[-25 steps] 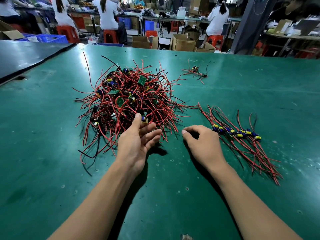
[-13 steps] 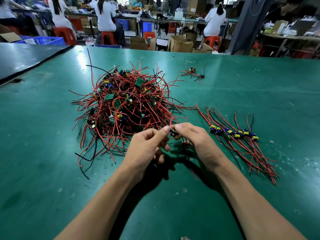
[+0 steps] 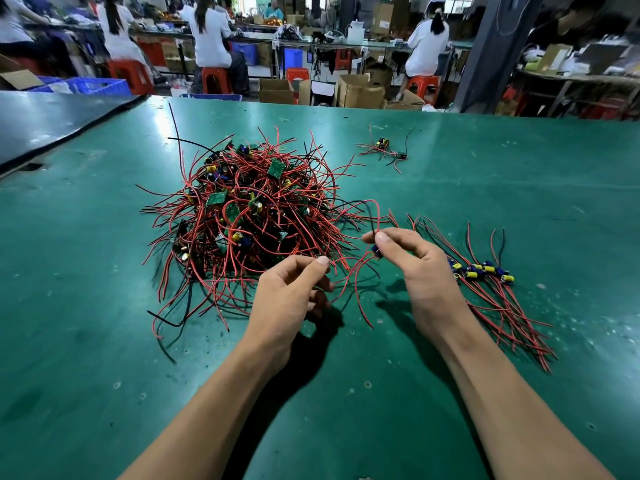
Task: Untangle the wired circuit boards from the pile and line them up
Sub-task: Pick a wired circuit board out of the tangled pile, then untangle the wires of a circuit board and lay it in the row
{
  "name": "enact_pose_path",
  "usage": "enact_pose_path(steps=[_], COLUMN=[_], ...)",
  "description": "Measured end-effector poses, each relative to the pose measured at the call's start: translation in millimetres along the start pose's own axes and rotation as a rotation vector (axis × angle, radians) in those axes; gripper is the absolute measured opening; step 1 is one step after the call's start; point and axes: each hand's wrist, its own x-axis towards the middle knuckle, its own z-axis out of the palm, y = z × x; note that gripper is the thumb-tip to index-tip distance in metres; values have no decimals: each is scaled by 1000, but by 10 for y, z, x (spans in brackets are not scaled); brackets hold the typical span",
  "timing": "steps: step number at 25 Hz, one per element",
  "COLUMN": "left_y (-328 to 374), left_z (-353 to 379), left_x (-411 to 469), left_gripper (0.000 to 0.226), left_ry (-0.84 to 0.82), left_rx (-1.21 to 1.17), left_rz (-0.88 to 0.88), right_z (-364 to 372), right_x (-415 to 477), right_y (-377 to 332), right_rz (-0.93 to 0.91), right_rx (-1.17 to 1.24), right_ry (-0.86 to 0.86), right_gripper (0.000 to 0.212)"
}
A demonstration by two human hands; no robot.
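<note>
A tangled pile of small green circuit boards with red and black wires (image 3: 249, 216) lies on the green table (image 3: 519, 188), left of centre. My right hand (image 3: 412, 268) pinches one wired board (image 3: 375, 251) just right of the pile, lifted off the table with its red and black wires looping above and below. My left hand (image 3: 291, 292) pinches red wires of that board at the pile's near edge. A row of lined-up boards (image 3: 485, 270) with wires trailing toward me lies to the right, partly behind my right hand.
A small separate cluster of wired boards (image 3: 384, 148) lies far back on the table. A dark mat (image 3: 52, 123) covers the far left corner. Beyond the table's far edge are cardboard boxes (image 3: 360, 90), red stools and seated people at benches.
Both hands met at the pile's near edge and took hold of one board. My right hand has now drawn it rightward and up, while the left hand keeps hold of its wires.
</note>
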Motion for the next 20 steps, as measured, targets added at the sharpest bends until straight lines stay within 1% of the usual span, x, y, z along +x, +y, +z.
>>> enact_pose_path(steps=[2,4,7,10,12,14,16,18,20], left_y=[-10,-18,-18,-10,5,27,45,49,54], left_z=[11,19,11,29,45,45,38,33,27], left_x=[4,7,18,6,-21,-45,-61,-61,-62], left_gripper=[18,18,13,14,16,21,34,44,42], left_ry=[11,17,27,-20,-103,-162,-175,-171,-180], left_rx=[-25,-35,-3,-47,-118,-132,-118,-114,-107], left_rz=[1,8,15,-10,-47,-70,-72,-62,-61], right_z=[-24,-32,-18,36,78,92,80,71,77], right_x=[16,4,-35,-69,-83,-87,-81,-74,-68], right_y=[-35,-71,-92,-76,-45,-22,-7,-10,-15], right_rz=[52,147,320,469,498,501,500,496,497], right_rx=[99,223,371,422,443,460,444,420,402], right_ry=[8,-49,-217,-367,-430,-457,-466,-464,-463], right_gripper=[17,17,18,17,18,24,26,21,21])
